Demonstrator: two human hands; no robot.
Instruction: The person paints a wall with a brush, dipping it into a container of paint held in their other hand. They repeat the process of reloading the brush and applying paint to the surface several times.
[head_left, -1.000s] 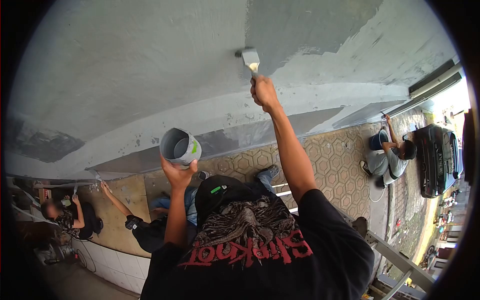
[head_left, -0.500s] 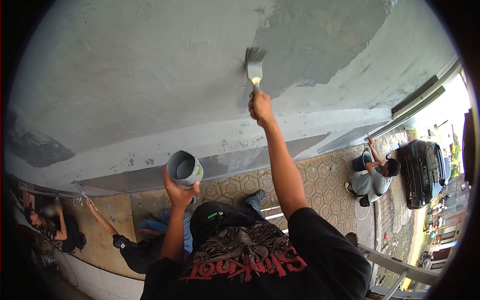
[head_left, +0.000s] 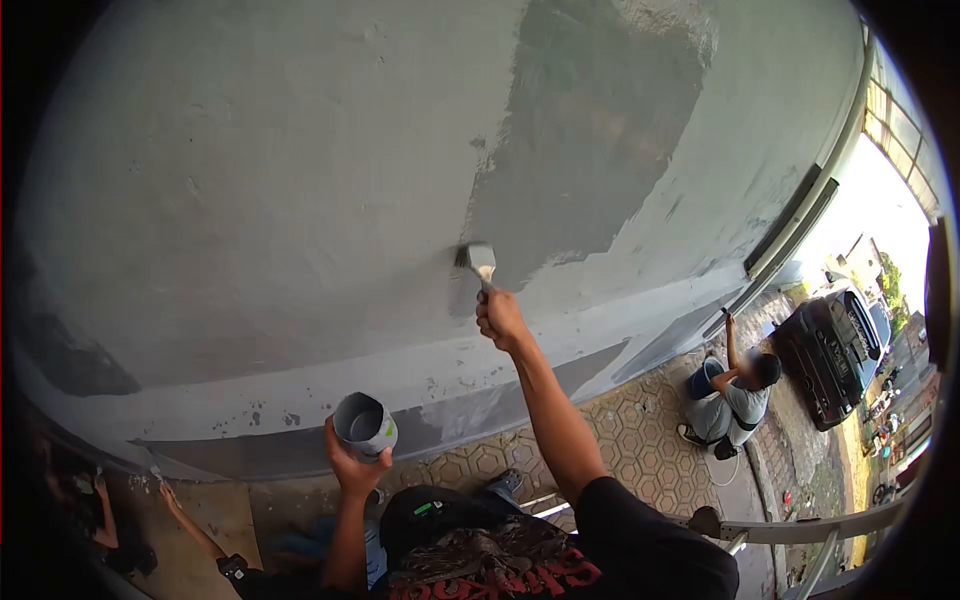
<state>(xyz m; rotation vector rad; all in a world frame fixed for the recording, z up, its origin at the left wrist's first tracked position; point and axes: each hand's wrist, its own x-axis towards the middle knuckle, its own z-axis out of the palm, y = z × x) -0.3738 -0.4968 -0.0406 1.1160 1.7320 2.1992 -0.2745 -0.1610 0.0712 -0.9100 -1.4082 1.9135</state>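
Note:
My right hand (head_left: 502,320) grips the handle of a flat paintbrush (head_left: 481,262), its fingers wrapped round it. The dark bristles lie against the grey wall (head_left: 320,180), at the lower left edge of a darker, freshly coated patch (head_left: 585,150). Lower down and to the left, my left hand (head_left: 352,468) is closed round a paint can (head_left: 380,428). This can is light outside with a green mark, tilted a little, and grey inside.
A metal ladder (head_left: 775,533) stands beside me at the right. Below right, a person (head_left: 745,400) works by the wall with a blue bucket (head_left: 706,377). Another person's arm (head_left: 195,528) reaches up at lower left. A dark car (head_left: 828,358) is parked beyond the paving (head_left: 640,430).
The brush in my right hand has moved down and slightly left along the wall, its bristles now pointing left. My view has tilted up, and the can stays in my left hand.

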